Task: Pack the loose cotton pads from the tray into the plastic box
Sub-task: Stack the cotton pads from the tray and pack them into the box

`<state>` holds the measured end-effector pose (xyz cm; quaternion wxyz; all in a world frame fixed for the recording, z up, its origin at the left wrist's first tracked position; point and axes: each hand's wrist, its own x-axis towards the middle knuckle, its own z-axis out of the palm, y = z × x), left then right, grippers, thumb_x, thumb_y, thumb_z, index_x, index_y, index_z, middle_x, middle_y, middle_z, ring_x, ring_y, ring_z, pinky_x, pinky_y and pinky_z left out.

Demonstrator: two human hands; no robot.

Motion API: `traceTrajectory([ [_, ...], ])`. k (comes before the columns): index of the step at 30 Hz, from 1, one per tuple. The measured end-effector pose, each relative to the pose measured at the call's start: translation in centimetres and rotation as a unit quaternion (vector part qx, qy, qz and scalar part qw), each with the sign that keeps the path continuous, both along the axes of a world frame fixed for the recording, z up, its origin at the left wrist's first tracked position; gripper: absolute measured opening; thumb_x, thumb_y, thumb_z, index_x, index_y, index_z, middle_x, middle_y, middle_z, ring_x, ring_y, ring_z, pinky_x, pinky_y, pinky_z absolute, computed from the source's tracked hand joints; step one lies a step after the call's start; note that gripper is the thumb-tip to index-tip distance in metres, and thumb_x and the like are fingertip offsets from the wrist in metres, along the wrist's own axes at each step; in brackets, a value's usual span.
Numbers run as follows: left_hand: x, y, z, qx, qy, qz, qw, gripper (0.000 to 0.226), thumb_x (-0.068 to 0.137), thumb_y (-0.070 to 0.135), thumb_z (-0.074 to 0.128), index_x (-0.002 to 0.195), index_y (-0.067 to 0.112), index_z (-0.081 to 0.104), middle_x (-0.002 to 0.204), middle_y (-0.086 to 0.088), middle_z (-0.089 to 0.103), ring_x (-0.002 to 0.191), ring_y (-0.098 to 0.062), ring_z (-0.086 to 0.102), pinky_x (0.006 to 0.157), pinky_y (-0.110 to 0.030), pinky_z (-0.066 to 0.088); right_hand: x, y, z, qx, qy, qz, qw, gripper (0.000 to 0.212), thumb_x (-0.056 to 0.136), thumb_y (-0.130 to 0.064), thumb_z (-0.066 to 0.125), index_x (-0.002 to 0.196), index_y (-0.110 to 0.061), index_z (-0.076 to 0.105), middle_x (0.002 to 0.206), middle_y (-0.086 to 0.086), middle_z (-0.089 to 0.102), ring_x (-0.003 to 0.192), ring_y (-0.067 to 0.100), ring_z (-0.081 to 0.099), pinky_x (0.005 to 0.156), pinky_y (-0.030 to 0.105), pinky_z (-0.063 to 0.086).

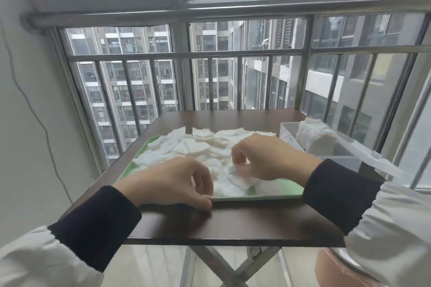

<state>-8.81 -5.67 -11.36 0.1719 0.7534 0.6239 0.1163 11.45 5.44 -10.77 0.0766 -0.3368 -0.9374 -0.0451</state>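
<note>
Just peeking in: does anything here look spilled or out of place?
Slightly. The pads are heaped loosely, and some at the far edge hang over the tray rim above the table. The box sits at the table's right edge. Nothing looks damaged.

We see soft, fibrous white cotton pads (186, 149) heaped matt and slightly fluffy on a smooth pale-green plastic tray (268, 195) at centre frame, which sits on a dark wood-look table (233, 223) whose polished top throws back a dull sheen above brushed metal legs (235, 265). At right of the frame, a clear, glossy plastic box (342, 161) holds more of the same white cotton, its walls faintly hazed. Across the upper frame we see smooth grey metal window bars (210, 55), while at the lower corners matt black knit cuffs (98, 223) meet silky white fabric sleeves (35, 261).
</note>
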Motion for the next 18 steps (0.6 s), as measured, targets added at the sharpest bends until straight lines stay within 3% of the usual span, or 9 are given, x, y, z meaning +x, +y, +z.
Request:
traceTrajectory([
  [4, -0.5, 0.1, 0.0, 0.001, -0.02, -0.015, 1.0, 0.008, 0.076, 0.045, 0.076, 0.081, 0.04, 0.074, 0.078, 0.019, 0.069, 0.064, 0.004, 0.06, 0.059, -0.009, 0.043, 0.1, 0.5, 1.4, -0.057, 0.107, -0.002, 0.993, 0.01, 0.091, -0.028, 0.06, 0.081, -0.028, 0.059, 0.085, -0.013, 0.062, 0.078, 0.01, 0.059, 0.065, 0.024, 0.046],
  [6, -0.9, 0.2, 0.0, 0.003, -0.048, -0.024, 0.999, 0.007, 0.078, 0.043, 0.078, 0.081, 0.038, 0.075, 0.077, 0.017, 0.069, 0.063, 0.003, 0.058, 0.06, -0.01, 0.043, 0.3, 1.0, 1.9, -0.098, 0.168, -0.004, 0.981, 0.006, 0.092, -0.027, 0.064, 0.088, -0.024, 0.066, 0.087, -0.012, 0.066, 0.08, 0.006, 0.062, 0.066, 0.02, 0.049],
  [9, -1.4, 0.7, 0.3, 0.015, -0.104, -0.029, 0.994, 0.006, 0.086, 0.03, 0.079, 0.082, 0.03, 0.074, 0.075, 0.017, 0.067, 0.064, 0.0, 0.056, 0.063, -0.015, 0.045, 0.4, 1.6, 2.3, -0.162, 0.253, -0.002, 0.954, 0.008, 0.095, -0.022, 0.066, 0.099, -0.017, 0.069, 0.095, -0.003, 0.072, 0.085, 0.012, 0.068, 0.074, 0.031, 0.06],
  [11, -1.7, 1.1, 0.8, 0.031, -0.165, -0.014, 0.986, 0.005, 0.09, 0.021, 0.075, 0.086, 0.023, 0.072, 0.077, 0.014, 0.068, 0.068, -0.005, 0.059, 0.061, -0.021, 0.046, 0.2, 1.9, 2.4, -0.206, 0.308, 0.008, 0.929, 0.009, 0.096, -0.018, 0.064, 0.102, -0.013, 0.069, 0.097, 0.001, 0.072, 0.086, 0.017, 0.07, 0.068, 0.033, 0.062],
  [14, -1.9, 1.9, 2.0, 0.057, -0.29, 0.031, 0.955, 0.007, 0.09, 0.018, 0.075, 0.091, 0.013, 0.07, 0.079, 0.007, 0.071, 0.075, -0.012, 0.067, 0.059, -0.026, 0.053, -0.5, 2.4, 2.6, -0.281, 0.381, 0.008, 0.881, 0.012, 0.096, -0.01, 0.059, 0.097, -0.017, 0.068, 0.099, 0.005, 0.071, 0.087, 0.019, 0.069, 0.064, 0.029, 0.061],
  [18, -0.9, 4.1, 3.2, 0.089, -0.433, 0.113, 0.89, 0.007, 0.093, 0.014, 0.069, 0.097, 0.008, 0.068, 0.084, -0.003, 0.075, 0.074, -0.021, 0.074, 0.059, -0.027, 0.057, -1.4, 3.3, 2.5, -0.358, 0.432, -0.005, 0.827, 0.024, 0.089, -0.001, 0.052, 0.101, -0.011, 0.069, 0.091, 0.008, 0.071, 0.073, 0.015, 0.07, 0.062, 0.028, 0.057],
])
